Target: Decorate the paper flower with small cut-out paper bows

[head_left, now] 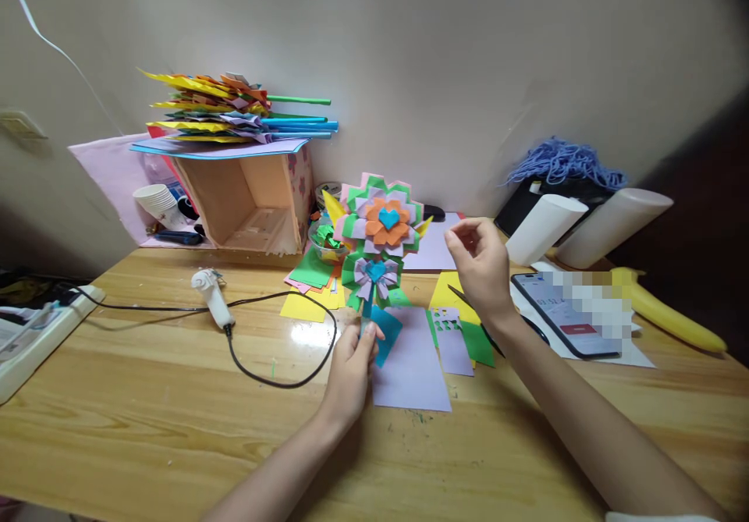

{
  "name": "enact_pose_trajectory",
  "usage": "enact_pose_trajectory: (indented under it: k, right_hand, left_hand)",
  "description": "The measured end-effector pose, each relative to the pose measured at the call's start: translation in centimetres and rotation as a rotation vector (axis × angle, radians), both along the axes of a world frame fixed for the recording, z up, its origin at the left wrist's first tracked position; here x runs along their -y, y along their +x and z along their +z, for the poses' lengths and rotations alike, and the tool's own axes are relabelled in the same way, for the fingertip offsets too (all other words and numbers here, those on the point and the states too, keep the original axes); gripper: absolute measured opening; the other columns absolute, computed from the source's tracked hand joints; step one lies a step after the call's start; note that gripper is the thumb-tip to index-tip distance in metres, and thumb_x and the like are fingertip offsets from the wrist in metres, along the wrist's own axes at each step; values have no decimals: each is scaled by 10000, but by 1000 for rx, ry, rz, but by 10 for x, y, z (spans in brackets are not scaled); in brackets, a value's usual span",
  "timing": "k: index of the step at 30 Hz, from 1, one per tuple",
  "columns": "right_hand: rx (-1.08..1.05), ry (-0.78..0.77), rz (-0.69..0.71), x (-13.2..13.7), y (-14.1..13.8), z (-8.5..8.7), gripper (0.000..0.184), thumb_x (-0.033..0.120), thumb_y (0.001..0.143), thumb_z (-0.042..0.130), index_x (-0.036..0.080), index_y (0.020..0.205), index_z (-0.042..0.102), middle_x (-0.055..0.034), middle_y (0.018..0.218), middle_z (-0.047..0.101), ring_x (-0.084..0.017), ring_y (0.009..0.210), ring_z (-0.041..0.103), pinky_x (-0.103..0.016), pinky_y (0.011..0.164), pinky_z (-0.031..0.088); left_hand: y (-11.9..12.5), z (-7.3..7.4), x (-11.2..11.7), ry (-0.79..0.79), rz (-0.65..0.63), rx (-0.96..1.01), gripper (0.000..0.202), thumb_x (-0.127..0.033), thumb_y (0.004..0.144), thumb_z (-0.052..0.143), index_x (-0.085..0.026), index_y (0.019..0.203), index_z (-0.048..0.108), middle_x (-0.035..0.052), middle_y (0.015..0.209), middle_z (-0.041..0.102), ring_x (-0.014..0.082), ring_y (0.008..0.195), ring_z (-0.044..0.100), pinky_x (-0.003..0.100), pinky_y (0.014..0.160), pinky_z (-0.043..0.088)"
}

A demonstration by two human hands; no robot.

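Observation:
My left hand (pixel 351 370) is closed round the blue stem of a paper flower (pixel 380 229), holding it upright over the wooden table (pixel 146 397). The flower has a big layered head in pink, green, lilac and orange with a blue heart, a smaller bow-like bloom below it, and a blue leaf near my fingers. My right hand (pixel 480 264) hovers just right of the flower head, fingers loosely curled and apart, with nothing in it. A lilac sheet (pixel 413 370) lies under the flower.
Coloured paper sheets (pixel 313 284) are scattered behind the flower. A glue gun (pixel 211 296) with a black cord lies to the left. A wooden box (pixel 246 198) carries a stack of finished paper flowers (pixel 216 108). A phone (pixel 562 311), white rolls (pixel 547 229) and a yellow balloon (pixel 667 311) sit right.

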State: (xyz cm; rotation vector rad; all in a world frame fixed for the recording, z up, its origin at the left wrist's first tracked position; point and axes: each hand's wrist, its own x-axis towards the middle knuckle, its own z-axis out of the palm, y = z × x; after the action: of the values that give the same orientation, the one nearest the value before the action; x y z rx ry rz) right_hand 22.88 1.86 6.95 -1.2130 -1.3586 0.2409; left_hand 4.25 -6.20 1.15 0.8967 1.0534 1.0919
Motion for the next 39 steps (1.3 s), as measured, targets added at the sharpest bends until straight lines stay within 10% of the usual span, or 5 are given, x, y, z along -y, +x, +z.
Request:
enact_pose_trajectory:
  k: [6,14,39]
  right_hand:
    - [578,-607,349,-18,4,-40,68,182,764,524,176,742,589,-38,761,626,-160,695,551,-268,628,397]
    - [713,-541,323,-19,-13,-72,35,194,780,550,173,799,569,-75,855,585,-218,860,513,-299,702,377]
    - [451,-602,373,-24,-10,-79,14,175,703,549,178,689,546,-26,677,617,-156,637,551,-249,571,373]
  left_hand:
    - [-13,10,-14,-1,48,72,397,-527,689,598,-174,721,421,-101,516,214,25,403,149,147,389,82]
    - [-16,8,-19,-24,58,102,412,-524,667,618,-173,705,405,-106,514,212,12,387,147,136,382,76]
    - [-15,5,-17,-30,7,88,399,-509,676,610,-178,725,392,-105,525,217,17,399,136,149,395,62]
